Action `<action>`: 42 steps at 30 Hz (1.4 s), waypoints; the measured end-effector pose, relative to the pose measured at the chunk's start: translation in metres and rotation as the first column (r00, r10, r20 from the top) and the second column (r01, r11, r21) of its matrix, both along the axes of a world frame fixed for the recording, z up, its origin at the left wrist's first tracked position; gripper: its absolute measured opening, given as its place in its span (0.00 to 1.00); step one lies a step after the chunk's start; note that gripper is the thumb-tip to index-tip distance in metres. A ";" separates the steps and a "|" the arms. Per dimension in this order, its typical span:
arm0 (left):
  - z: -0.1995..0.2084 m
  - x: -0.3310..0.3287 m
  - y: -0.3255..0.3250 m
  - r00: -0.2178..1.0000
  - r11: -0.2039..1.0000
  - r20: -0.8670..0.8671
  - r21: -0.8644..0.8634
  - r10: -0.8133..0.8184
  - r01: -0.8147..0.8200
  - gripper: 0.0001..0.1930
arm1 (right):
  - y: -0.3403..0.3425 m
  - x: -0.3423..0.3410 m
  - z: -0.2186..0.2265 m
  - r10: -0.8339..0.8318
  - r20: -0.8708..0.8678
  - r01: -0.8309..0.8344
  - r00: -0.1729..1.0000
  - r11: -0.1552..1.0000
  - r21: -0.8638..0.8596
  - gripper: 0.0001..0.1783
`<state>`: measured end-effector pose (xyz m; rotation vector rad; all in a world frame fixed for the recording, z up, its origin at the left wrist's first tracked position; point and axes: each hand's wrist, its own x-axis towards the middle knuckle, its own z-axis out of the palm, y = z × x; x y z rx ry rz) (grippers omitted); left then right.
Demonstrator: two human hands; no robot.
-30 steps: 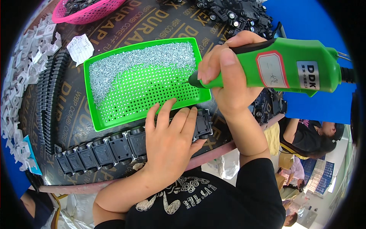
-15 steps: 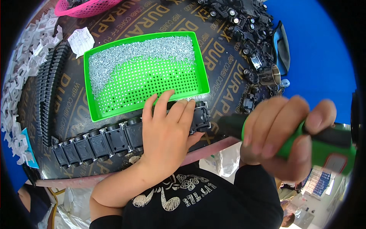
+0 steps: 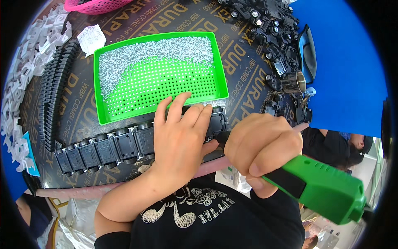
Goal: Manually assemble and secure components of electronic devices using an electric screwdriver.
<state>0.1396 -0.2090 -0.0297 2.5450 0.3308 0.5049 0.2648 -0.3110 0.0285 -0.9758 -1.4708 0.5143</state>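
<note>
My left hand (image 3: 180,137) lies flat on a row of black plastic housings (image 3: 103,148) lined up along the table's near edge, pressing the right end of the row. My right hand (image 3: 261,147) grips a green electric screwdriver (image 3: 323,191); its dark tip points at the rightmost housing (image 3: 217,122) beside my left fingers. Whether the tip touches the housing is hidden by my hand. Just behind the row sits a green perforated tray (image 3: 159,76) with several small silver screws heaped along its far side.
A stack of black parts (image 3: 56,91) and white plastic clips (image 3: 20,91) lie at the left. A pile of black housings (image 3: 269,33) and a small metal cup (image 3: 293,82) are at the right; a pink basket (image 3: 97,5) sits at the back. Another person (image 3: 336,147) is lower right.
My right hand swung the screwdriver from the tray's right edge down and around to the rightmost housing. My left hand stayed on the row.
</note>
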 end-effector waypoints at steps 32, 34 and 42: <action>0.045 -0.063 -0.016 0.985 -0.291 -0.042 -0.953 -0.165 -0.089 0.48 | -0.012 0.000 -0.016 -0.662 -0.151 0.669 0.734 0.743 -0.011 0.11; 0.040 -0.057 -0.023 0.974 -0.052 0.007 -0.999 -0.228 -0.005 0.47 | -0.011 0.000 -0.016 -0.664 -0.135 0.670 0.735 0.742 -0.002 0.11; 0.020 -0.018 -0.029 0.979 0.978 0.014 -0.044 -0.204 0.205 0.30 | -0.006 0.014 0.020 -0.733 -0.362 0.811 0.576 0.569 0.136 0.14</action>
